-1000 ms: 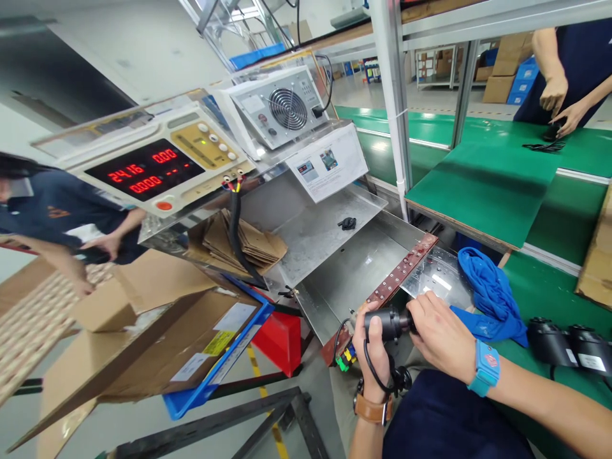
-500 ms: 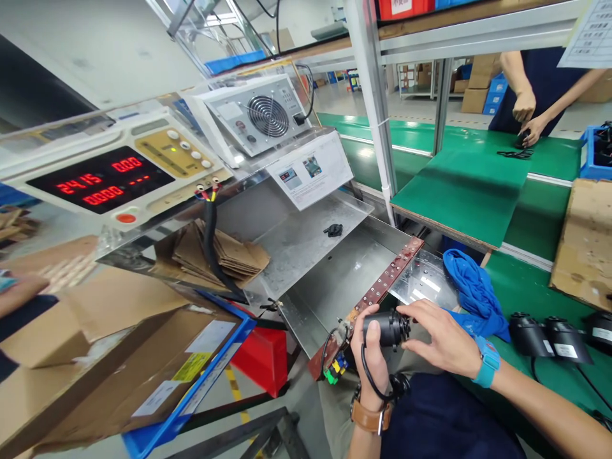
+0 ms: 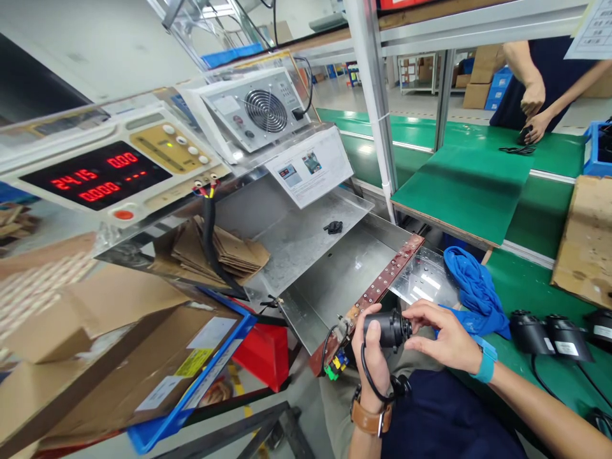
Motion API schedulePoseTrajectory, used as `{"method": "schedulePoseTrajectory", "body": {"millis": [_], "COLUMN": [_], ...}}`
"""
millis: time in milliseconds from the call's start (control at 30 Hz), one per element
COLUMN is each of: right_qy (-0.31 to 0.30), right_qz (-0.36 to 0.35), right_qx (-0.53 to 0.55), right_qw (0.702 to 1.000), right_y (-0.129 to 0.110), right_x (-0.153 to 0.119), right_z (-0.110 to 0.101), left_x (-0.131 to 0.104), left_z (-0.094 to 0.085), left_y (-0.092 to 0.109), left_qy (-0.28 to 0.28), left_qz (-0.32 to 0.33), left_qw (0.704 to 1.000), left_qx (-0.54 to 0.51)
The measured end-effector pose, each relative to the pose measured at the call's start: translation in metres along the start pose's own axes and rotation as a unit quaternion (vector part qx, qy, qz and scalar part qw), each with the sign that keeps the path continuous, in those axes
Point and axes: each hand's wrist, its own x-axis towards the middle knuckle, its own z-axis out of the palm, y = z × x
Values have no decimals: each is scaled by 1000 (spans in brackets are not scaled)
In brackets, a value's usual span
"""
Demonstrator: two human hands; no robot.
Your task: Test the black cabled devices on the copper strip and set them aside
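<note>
"Where are the hands?"

"The left hand (image 3: 377, 357) grips a black cylindrical device (image 3: 389, 326) near the body; its cable (image 3: 401, 385) bunches beside the wrist. The right hand (image 3: 442, 335) curves thumb and fingers around the device's end; whether they press it, I cannot tell."

"Edges, room?"

"A studded brown strip (image 3: 392, 271) edges a wide, shallow metal tray (image 3: 344, 261) just beyond."

"Anything cut off?"

"The outermost of three similar devices (image 3: 530, 335) on the green tabletop (image 3: 516, 268), at far right."

"What's around?"

"A crumpled blue cloth (image 3: 471, 287) past the right hand; cardboard box (image 3: 119, 357) leftward."
</note>
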Motion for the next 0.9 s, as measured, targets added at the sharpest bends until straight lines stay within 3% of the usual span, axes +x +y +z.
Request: {"method": "schedulePoseTrajectory", "body": {"millis": [333,567,733,900], "right_qy": [-2,12,-22,-68], "right_qz": [-43,-18,-25,-68], "right_qx": [-32,-19,-40,-81], "right_qw": [999,1000,999,992], "right_y": [1,1,-3,-12], "right_x": [-2,-4,-1,7], "right_z": [0,4,0,-12], "left_x": [-3,-6,-6,-4], "left_z": [-2,-5,-4,3], "left_y": [-4,-2,1,5], "left_qy": [3,-9,-7,-5], "left_qz": [8,29,32,-1], "left_qw": [1000,997,995,999], "left_qx": [24,75,91,35]}}
